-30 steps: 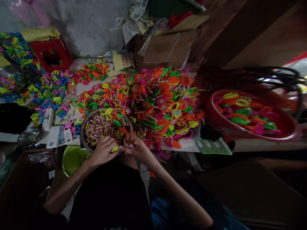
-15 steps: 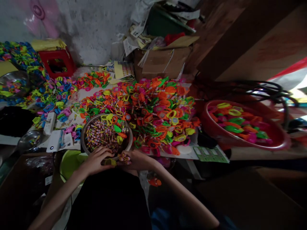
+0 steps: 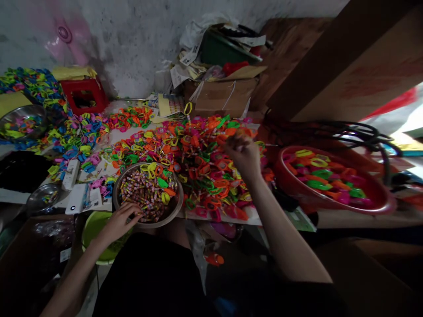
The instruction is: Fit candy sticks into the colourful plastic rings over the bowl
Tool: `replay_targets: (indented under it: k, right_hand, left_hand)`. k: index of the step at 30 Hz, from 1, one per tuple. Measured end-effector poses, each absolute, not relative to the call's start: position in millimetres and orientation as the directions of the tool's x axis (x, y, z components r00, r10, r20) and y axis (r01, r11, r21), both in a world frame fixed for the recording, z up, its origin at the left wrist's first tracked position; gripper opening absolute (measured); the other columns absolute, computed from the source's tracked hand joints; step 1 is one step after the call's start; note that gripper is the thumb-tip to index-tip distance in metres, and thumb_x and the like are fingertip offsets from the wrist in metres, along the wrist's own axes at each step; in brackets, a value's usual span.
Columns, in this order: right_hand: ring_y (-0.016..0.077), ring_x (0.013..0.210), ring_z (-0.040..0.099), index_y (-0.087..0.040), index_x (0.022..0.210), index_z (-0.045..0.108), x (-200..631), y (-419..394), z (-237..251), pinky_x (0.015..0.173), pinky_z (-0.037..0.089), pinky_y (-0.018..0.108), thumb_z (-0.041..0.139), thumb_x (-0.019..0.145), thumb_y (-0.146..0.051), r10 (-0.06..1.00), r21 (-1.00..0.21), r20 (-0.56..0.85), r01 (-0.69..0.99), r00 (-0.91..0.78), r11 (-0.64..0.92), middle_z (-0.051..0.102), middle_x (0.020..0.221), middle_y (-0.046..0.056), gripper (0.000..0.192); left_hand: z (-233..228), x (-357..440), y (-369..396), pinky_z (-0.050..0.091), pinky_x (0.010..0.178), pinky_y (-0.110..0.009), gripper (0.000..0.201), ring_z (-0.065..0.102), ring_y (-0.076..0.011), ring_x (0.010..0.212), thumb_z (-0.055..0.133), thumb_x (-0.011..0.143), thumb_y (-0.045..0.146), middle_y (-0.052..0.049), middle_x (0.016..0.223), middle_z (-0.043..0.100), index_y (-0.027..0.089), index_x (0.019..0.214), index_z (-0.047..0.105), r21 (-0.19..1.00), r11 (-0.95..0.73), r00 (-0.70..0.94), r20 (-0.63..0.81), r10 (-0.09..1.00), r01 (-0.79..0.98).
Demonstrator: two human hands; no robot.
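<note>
Black clothing — bare forearms

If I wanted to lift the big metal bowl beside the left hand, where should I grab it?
Probably by the near rim of the metal bowl, both hands spread, coming from the person's side: it is round and open with no handle visible, and colourful toys crowd its far edge.

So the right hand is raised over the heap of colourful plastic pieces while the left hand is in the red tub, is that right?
Not quite: the left hand isn't in the red tub. The head view shows it at the near edge of the metal bowl. The right hand is indeed over the heap of colourful plastic pieces.
</note>
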State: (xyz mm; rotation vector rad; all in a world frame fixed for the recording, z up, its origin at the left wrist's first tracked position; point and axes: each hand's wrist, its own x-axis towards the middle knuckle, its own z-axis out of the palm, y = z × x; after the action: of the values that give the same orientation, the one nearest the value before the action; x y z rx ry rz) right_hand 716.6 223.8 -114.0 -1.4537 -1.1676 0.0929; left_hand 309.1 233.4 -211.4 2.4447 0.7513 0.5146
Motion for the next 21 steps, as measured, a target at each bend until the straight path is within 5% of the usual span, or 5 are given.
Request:
replay_targets:
  k: [4,8,12,17,21]
  right_hand:
    - [0.0126,0.072,0.048,-0.02,0.057,0.03,662,195,-168,0.068,0.043,0.026,0.064,0.066,-0.044,0.893,-0.864,0.348,0.466,0.285,0.188,0.048,0.071,0.0,0.042]
    - [0.0099,0.063,0.045,-0.017,0.075,0.048,615,169,-213,0.063,0.042,0.024,0.065,0.068,-0.042,0.993,-0.94,0.041,0.341,0.112,0.0,0.049,0.067,-0.003,0.031]
    - [0.01,0.068,0.052,-0.015,0.088,0.05,582,152,-242,0.065,0.045,0.023,0.072,0.066,-0.041,0.992,-0.986,-0.125,0.107,0.021,-0.126,0.058,0.077,-0.001,0.04]
    - [0.0095,0.05,0.05,-0.016,0.079,0.048,560,150,-260,0.047,0.041,0.022,0.075,0.058,-0.05,0.955,-0.95,-0.295,-0.106,-0.001,-0.294,0.054,0.06,-0.004,0.048]
    - [0.0111,0.055,0.053,-0.016,0.077,0.051,562,157,-266,0.051,0.043,0.022,0.078,0.053,-0.048,0.947,-0.931,-0.309,-0.232,0.088,-0.282,0.056,0.062,-0.003,0.049]
  left_hand:
    - [-220,318,243,0.045,0.091,-0.032,0.019,0.057,-0.0162,0.1,0.045,0.094,0.031,-0.005,0.1,0.062,0.019,0.097,0.059,0.625,-0.687,0.782,0.189,0.594,0.371]
    - [-236,337,272,0.046,0.089,-0.032,0.021,0.059,-0.0171,0.097,0.046,0.093,0.034,-0.006,0.101,0.063,0.018,0.099,0.058,0.676,-0.631,0.761,0.158,0.629,0.381]
    - [-257,366,308,0.047,0.087,-0.033,0.025,0.059,-0.0191,0.098,0.05,0.09,0.033,-0.008,0.104,0.062,0.015,0.106,0.054,0.641,-0.608,0.682,0.175,0.71,0.468]
    - [-270,399,343,0.041,0.097,-0.037,0.025,0.052,-0.0237,0.112,0.053,0.086,0.025,-0.011,0.114,0.058,0.014,0.109,0.051,0.501,-0.598,0.576,0.22,0.787,0.626]
    - [-273,415,361,0.04,0.098,-0.038,0.029,0.051,-0.0262,0.113,0.052,0.087,0.026,-0.014,0.114,0.058,0.012,0.112,0.051,0.438,-0.556,0.518,0.214,0.828,0.707]
